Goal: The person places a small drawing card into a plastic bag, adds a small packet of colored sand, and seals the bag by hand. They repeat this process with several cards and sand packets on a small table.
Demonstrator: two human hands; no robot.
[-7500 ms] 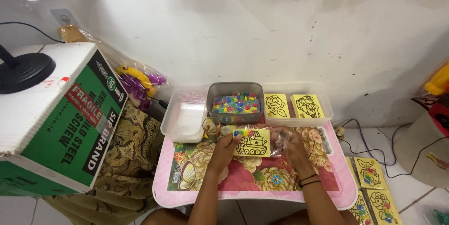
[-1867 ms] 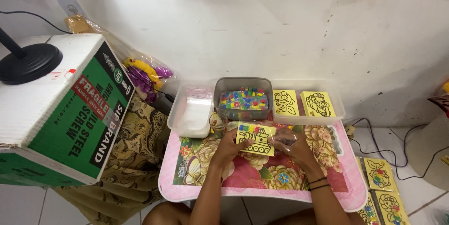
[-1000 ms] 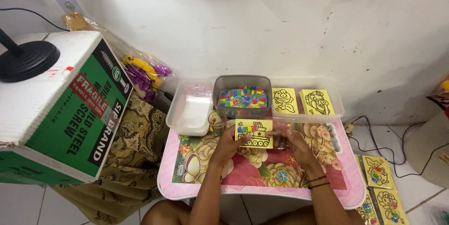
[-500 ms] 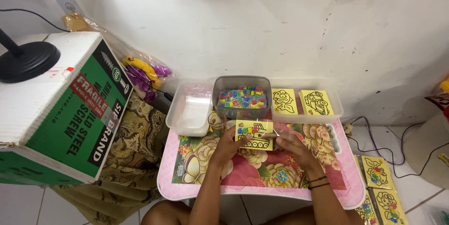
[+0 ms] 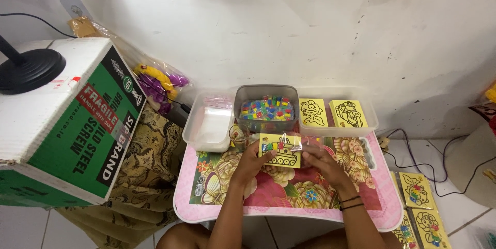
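Both hands meet over the far half of the small pink counter [image 5: 380, 213], which has a floral top. The left hand [image 5: 251, 160] grips the left edge of a yellow picture card [image 5: 279, 151] printed with a black tank outline; the right hand [image 5: 319, 160] pinches its right edge, where a bit of clear wrapping shows at the card's top right corner. The card is held just above the counter surface, tilted slightly toward the person, face up. At 12 o'clock from the card, touching distance beyond it, stands a grey tub [image 5: 266, 92] filled with small multicoloured packets [image 5: 266, 109]. At 10 o'clock sits a clear plastic container [image 5: 208, 125] holding clear bags, with a small clear cup [image 5: 238, 136] between it and the left hand. At 1 o'clock a second clear tray [image 5: 371, 119] carries two more yellow cards, one with a fish outline [image 5: 312, 112], one with a vehicle outline [image 5: 348, 113]. Black bands circle the right wrist [image 5: 350, 202]. At 9 o'clock, well apart from the hands, a large green and white cardboard box [image 5: 67, 125] bears a black lamp base [image 5: 28, 69]. At 4 o'clock, on the floor, lie further yellow cards [image 5: 416, 191] with coloured figures.
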